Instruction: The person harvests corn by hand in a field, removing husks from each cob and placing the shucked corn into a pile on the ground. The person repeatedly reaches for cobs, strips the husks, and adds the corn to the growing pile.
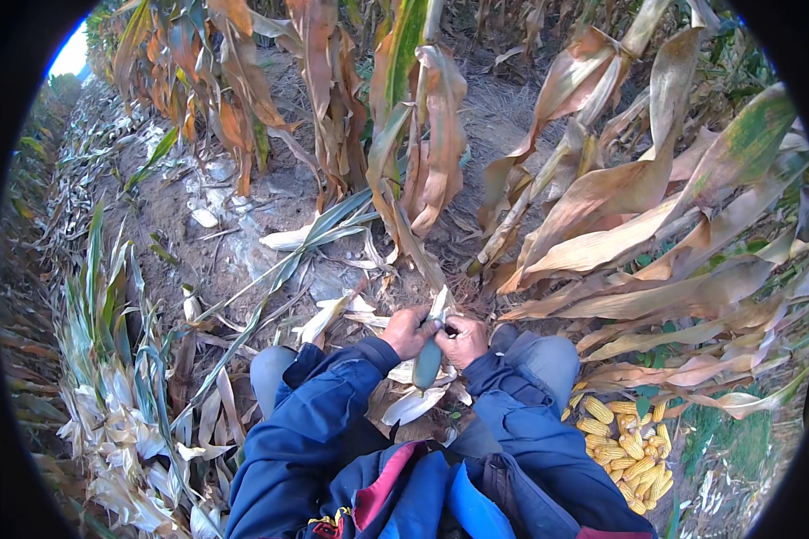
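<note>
The fingers of the left hand (408, 331) are curled and pressed around the upper end of an ear of corn (428, 362), and the fingers of the right hand (463, 340) are closed on the same end from the other side, pinching the pale husk leaves (439, 304) that stick up between the two hands. How tightly each finger presses I cannot tell, because the hands are small in the view.

The ear is held between the knees, in the near middle of the scene. Its long axis runs almost near to far: the covered greenish tip points down toward the person, and the husk end points away toward the dry stalks. Both hands are at the far end of the ear, touching it, the left hand on its left and the right hand on its right. Neither is clearly nearer.

To the near right, on the ground, lies a heap of yellow husked cobs (627, 445). On the left there is a long row of cut stalks and pale husks (117, 377). No package, label or sign is visible anywhere among the plants and soil.
</note>
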{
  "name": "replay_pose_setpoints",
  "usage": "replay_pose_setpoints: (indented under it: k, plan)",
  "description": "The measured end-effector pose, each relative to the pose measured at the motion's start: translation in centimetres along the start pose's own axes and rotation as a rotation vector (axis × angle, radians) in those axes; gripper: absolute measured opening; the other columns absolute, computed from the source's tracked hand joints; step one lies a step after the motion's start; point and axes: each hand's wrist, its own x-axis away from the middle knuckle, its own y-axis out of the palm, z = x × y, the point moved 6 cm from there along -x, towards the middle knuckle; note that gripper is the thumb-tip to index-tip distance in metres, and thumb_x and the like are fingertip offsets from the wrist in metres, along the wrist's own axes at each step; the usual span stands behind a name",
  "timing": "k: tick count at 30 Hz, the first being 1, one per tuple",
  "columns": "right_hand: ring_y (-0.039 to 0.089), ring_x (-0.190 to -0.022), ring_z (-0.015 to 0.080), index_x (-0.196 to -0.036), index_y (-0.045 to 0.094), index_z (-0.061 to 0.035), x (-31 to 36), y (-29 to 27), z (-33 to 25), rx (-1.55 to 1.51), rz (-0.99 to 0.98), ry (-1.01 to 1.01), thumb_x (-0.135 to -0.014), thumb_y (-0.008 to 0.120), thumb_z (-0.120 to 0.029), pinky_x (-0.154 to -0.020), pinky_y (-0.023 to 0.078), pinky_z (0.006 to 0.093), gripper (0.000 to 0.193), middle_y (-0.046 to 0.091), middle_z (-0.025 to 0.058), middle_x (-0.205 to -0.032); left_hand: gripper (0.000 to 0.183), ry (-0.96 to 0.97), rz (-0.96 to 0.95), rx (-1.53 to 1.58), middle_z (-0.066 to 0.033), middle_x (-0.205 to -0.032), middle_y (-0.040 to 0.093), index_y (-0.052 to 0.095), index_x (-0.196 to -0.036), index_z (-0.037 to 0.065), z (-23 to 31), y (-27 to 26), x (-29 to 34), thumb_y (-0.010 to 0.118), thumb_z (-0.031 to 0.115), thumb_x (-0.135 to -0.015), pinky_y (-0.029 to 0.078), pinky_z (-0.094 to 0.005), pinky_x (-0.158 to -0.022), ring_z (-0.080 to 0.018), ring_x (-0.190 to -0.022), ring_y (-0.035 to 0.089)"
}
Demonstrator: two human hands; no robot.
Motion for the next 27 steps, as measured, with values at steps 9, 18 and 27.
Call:
replay_pose_setpoints:
  k: [9, 18, 27]
  plan:
    - [0.057, -0.053, 0.0205, -0.072, 0.061, 0.0007, -0.7, 1.2, 0.3, -0.128, 0.031, 0.105, -0.078, 0.067, -0.018, -0.054, 0.046, 0.0368, 0.02, 0.059, 0.0178, -0.063, 0.02, -0.062, -0.024, 0.069, -0.0227, -0.084, 0.065, 0.062, -0.101, 0.0, -0.4, -0.9, 0.7, 0.061, 0.018, -0.093, 0.05, -0.0434, -0.07, -0.0395, -0.079, 0.065]
    - [0.052, -0.063, 0.0096, -0.076, 0.066, 0.0056, -2.2, -1.1, 9.5, -0.45, 0.322, 0.372, -0.08, 0.064, -0.016, -0.06, 0.045, 0.0312, 0.022, 0.062, 0.0026, -0.067, 0.025, -0.146, -0.061, 0.386, -0.0014, -0.076, 0.058, 0.061, -0.11, 0.001, 2.4, -1.8, 2.5, 0.056, 0.023, -0.101, 0.045, -0.0276, -0.06, -0.009, -0.067, 0.053]
    - [0.064, -0.074, 0.0163, -0.09, 0.069, 0.004, -3.2, -6.7, 12.8, -0.996, 0.603, 0.606, -0.082, 0.065, -0.011, -0.067, 0.053, 0.0296, 0.017, 0.068, 0.0061, -0.083, 0.02, -0.113, 0.091, 1.051, -0.0017, -0.073, 0.056, 0.062, -0.098, 0.0, 3.3, -6.6, 5.0, 0.061, 0.02, -0.096, 0.046, -0.0292, -0.057, -0.0098, -0.058, 0.047]
